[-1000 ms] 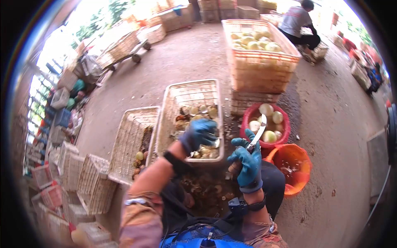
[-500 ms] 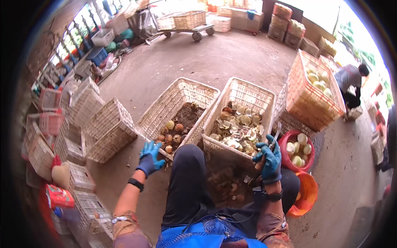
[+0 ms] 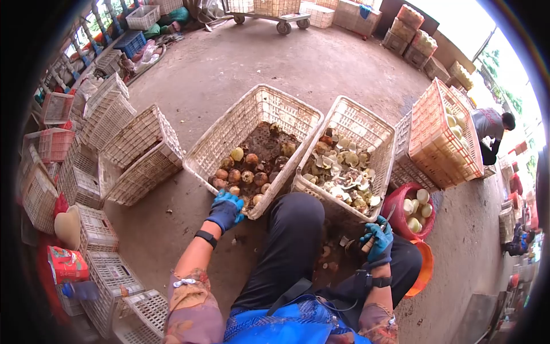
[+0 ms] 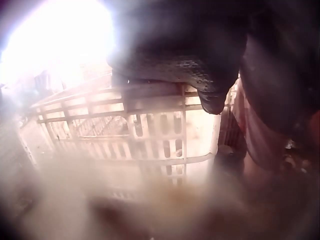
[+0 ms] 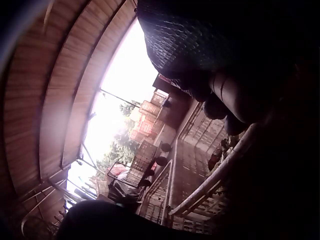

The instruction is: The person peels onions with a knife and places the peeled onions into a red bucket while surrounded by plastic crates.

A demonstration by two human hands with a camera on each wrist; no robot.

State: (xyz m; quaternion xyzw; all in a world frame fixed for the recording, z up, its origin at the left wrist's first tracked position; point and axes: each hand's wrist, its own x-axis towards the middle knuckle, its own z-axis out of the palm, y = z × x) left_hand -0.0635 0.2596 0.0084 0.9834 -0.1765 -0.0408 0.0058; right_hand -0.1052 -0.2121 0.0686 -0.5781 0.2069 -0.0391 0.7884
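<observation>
My gloved left hand [image 3: 226, 209] grips the near rim of the left pale plastic crate [image 3: 286, 106], its fingers bent over the edge. Brown unpeeled onions [image 3: 247, 176] and dark debris lie inside, close to those fingertips. In the left wrist view, the dark glove [image 4: 185, 70] overlaps the crate's slatted wall [image 4: 155, 125]. My right hand [image 3: 378, 243] holds a knife [image 3: 368, 245] by its handle, blade pointing up and away, above my right thigh. Before it stands the second crate [image 3: 366, 123], with onion peelings [image 3: 344, 172] in it. The knife is hidden in the dark right wrist view.
Right of the second crate are a pink tub [image 3: 431, 221] of peeled onions [image 3: 413, 209] and an orange bucket [image 3: 425, 266]. Stacked crates [image 3: 438, 143] rise behind them. Tilted crates [image 3: 140, 155] stand at my left. A person [image 3: 490, 129] crouches at the far right, and a trolley [image 3: 269, 14] is behind.
The view has swung left. My left hand left the area over the peelings crate, reached out with fingers spread, and now grips the left crate's rim. The right hand keeps the knife and has lowered.
</observation>
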